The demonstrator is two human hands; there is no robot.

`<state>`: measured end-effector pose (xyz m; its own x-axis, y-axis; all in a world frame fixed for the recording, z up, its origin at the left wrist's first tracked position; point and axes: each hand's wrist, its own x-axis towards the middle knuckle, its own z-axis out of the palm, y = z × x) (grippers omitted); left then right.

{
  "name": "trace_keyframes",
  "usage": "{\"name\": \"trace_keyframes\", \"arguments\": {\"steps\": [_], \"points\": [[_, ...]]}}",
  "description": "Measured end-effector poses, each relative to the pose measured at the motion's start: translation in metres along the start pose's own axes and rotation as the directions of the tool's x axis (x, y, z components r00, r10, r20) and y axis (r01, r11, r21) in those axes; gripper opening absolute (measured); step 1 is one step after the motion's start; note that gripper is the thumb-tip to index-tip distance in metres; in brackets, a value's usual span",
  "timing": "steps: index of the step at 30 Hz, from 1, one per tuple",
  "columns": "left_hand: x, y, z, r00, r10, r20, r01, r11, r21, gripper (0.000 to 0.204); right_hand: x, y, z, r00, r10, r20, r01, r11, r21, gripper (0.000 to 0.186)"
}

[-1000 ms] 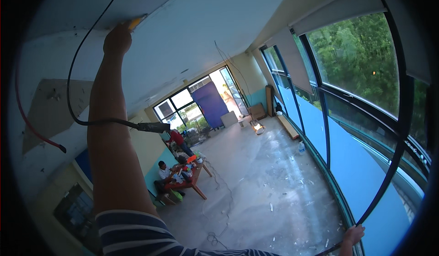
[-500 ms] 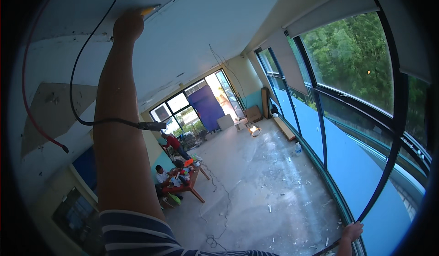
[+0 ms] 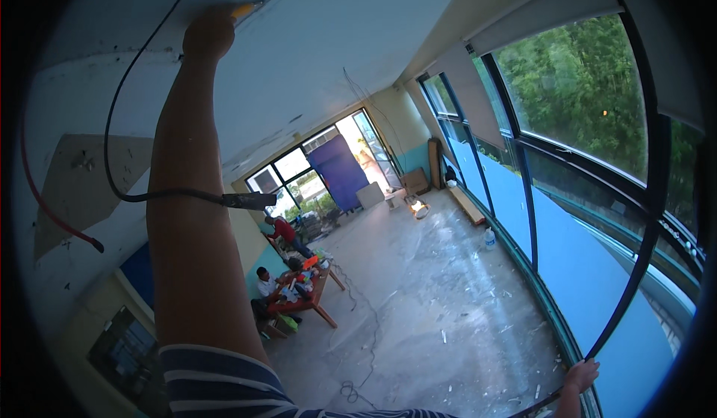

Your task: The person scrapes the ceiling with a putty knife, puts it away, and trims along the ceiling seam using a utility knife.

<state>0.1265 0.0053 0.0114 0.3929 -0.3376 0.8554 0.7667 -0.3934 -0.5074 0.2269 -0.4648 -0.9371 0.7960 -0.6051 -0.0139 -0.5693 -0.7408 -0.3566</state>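
In the head view, the left hand (image 3: pixel 209 36) reaches up to the pale ceiling (image 3: pixel 314 52), its grip closed around a yellow-handled tool (image 3: pixel 243 10). The handle sticks out past the fist toward the right, and its tip lies at a thin seam in the ceiling; whether the tip presses in is too small to tell. The right hand (image 3: pixel 581 377) is low at the right by the windows, its grip curled about a dark bar (image 3: pixel 621 313); how tightly, I cannot tell. A black cable (image 3: pixel 112 123) hangs down and crosses in front of the raised forearm, its thick end beside it. A red cable (image 3: pixel 56 218) dangles farther left. Well below, two people are near a reddish-brown table (image 3: pixel 324 313) heaped with things, and a clear bottle (image 3: pixel 489 239) stands on the floor (image 3: pixel 418 291) near the windows.
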Motion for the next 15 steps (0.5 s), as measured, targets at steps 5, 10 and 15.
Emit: {"name": "trace_keyframes", "arguments": {"steps": [5, 10, 15], "points": [[0.001, -0.009, 0.009, 1.0, 0.02, 0.001, -0.02, 0.996, 0.086, 0.031, -0.004, -0.002, -0.002, 0.999, -0.001, -0.033, 0.002, 1.0, 0.002, 0.023], [-0.009, 0.002, 0.009, 0.998, -0.041, 0.048, 0.037, 0.997, 0.072, 0.036, 0.002, 0.002, -0.003, 1.0, 0.019, 0.006, -0.019, 1.0, 0.005, 0.021], [-0.014, -0.02, 0.021, 0.998, -0.042, 0.041, 0.036, 0.989, 0.142, 0.039, 0.0, -0.004, -0.005, 0.999, -0.034, -0.015, 0.034, 0.999, 0.029, 0.02]]}}
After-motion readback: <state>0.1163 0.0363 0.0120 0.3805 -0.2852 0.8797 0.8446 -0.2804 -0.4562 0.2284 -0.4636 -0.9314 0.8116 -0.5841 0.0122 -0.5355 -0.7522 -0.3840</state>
